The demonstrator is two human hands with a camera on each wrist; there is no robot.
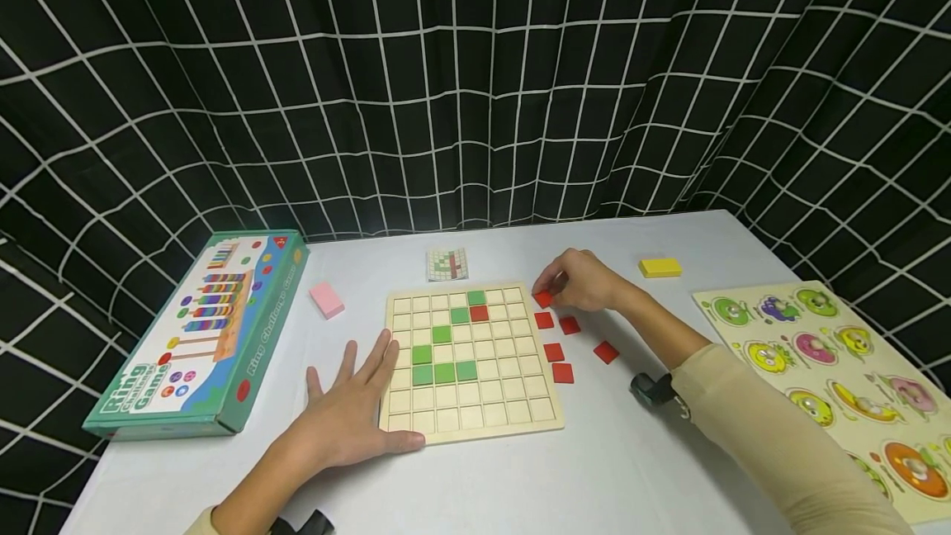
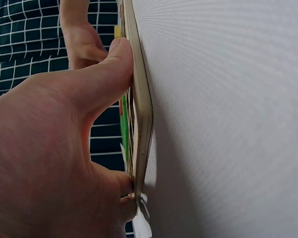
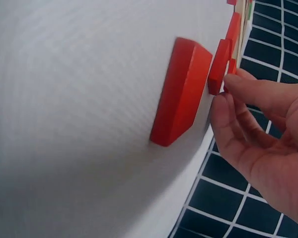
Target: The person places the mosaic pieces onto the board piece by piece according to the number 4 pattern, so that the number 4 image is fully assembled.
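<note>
A wooden grid board [image 1: 461, 419] lies on the table, with green tiles [image 1: 443, 372] in several cells and one red tile [image 1: 479, 314] set near its top. My left hand [image 1: 349, 419] rests at the board's lower left corner, fingers spread along the left side and thumb on the front edge. The thumb [image 2: 111, 64] lies along the wooden edge in the left wrist view. Beyond the board's upper right corner, my right hand [image 1: 587, 281] pinches a red square tile [image 1: 545, 299] between thumb and fingertips. Several loose red tiles [image 1: 562, 372] lie nearby along the board's right side.
A small pattern card [image 1: 447, 264] lies behind the board. Left are a pink block [image 1: 327, 300] and a green-edged game box [image 1: 201, 329]. Right are a yellow block [image 1: 660, 267] and a fruit picture board [image 1: 817, 345] near the right sleeve. A black checked curtain [image 1: 475, 89] hangs behind.
</note>
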